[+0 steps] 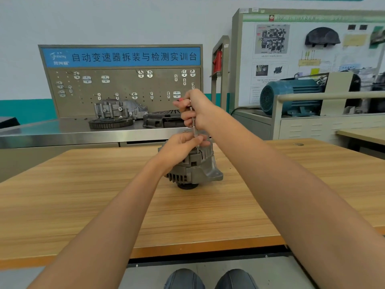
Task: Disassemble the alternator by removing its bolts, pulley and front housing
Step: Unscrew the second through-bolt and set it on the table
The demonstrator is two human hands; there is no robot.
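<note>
A grey alternator [198, 172] stands on the wooden table [83, 195], its black pulley [187, 186] facing down against the tabletop. My right hand [195, 109] grips a thin metal driver [194, 126] held nearly upright, its tip going down into the alternator's top. My left hand [181, 147] rests on the top of the alternator with its fingers curled round the upper housing, close to the driver's shaft. The bolt under the tip is hidden by my fingers.
Behind the table runs a steel bench [62, 130] with a pegboard [125, 90], a gear ring [110, 123], a grey casing [118, 109] and a black part [162, 119]. A blue motor [291, 97] sits at the right. My knees [208, 278] show below the table edge.
</note>
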